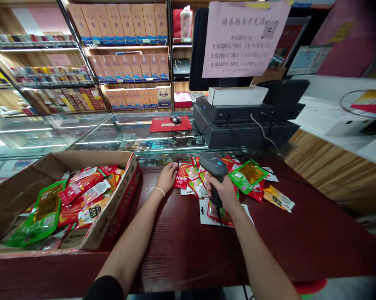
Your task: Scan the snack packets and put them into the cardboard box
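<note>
My right hand [227,192] is wrapped round the handle of a dark grey barcode scanner [214,164], which has a small blue light on top. Below the scanner lies a pile of snack packets, some partly hidden by it and my hand. My left hand [166,180] rests at the left edge of the pile, its fingers closed at the edge of a red snack packet [182,177]. On the right side of the pile are a green-edged packet [248,176] and a yellow-orange packet [278,198]. A white-backed packet [205,213] sticks out at the near side.
An open cardboard box [113,210] of similar packets stands at the left. Behind the pile are a glass counter [131,137], a red mouse pad [158,124] with a mouse [175,119], and a black cash register [247,132] below a monitor [198,50]. The scanner's cable hangs towards me.
</note>
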Demonstrator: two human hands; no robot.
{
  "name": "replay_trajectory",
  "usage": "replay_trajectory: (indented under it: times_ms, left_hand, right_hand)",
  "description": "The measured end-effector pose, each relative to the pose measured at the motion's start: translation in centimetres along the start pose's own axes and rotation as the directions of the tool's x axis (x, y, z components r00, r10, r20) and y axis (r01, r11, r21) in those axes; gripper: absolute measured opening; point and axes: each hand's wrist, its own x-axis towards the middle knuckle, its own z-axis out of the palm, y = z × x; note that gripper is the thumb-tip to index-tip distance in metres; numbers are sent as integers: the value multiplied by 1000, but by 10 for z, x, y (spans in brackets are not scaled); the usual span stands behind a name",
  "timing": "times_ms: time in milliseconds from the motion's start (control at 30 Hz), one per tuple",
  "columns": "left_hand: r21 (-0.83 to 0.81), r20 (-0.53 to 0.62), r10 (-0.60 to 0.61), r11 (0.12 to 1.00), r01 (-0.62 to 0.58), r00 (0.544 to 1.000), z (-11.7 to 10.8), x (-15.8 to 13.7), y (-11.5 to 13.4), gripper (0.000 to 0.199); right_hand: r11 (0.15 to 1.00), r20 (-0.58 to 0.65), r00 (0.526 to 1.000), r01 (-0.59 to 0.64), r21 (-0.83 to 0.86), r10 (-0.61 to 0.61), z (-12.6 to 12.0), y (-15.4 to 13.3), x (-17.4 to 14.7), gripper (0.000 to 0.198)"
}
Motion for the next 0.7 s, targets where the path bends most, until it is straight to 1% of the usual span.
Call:
replay_trajectory:
  times_ms: [133,200,300,367,400,467,533,600,700]
  left_hand:
    - [167,55,-17,986,8,998,4,-4,-5,41]
    - [204,57,-46,978,34,997,2,-6,-3,45]
    - [211,46,-103,973,91,994,-4,-10,1,53]
    - [189,13,-123,975,118,992,-11,-15,4,53]
    - [178,-9,-124,976,124,992,-15,-17,5,50]
    - [162,-45,-117,979,123,992,-22,-24,9,39]
    - [120,-81,-148,980,157,986,-30,-34,13,28]
    - [24,-146,-242,968,248,959,-36,-45,16,20]
    - [-159,-248,-398,916,368,883,-43,-62,17,17]
  right_hand:
    - [999,-17,1000,-27,-37,26,-1,5,2,31]
    - [999,-7,1000,-25,-42,25,-2,7,2,30]
    - [999,32,999,8,-44,-7,-2,9,2,30]
    - [999,44,999,29,-37,-27,-2,10,1,30]
    - [999,47,998,31,-31,-30,-2,10,0,31]
    - [1000,43,999,21,-21,-20,-1,12,1,32]
    - [1000,40,999,-2,-27,3,1,15,2,34]
    - [999,43,999,-31,-38,33,4,16,2,37]
    - [998,52,997,-47,-38,49,10,16,0,40]
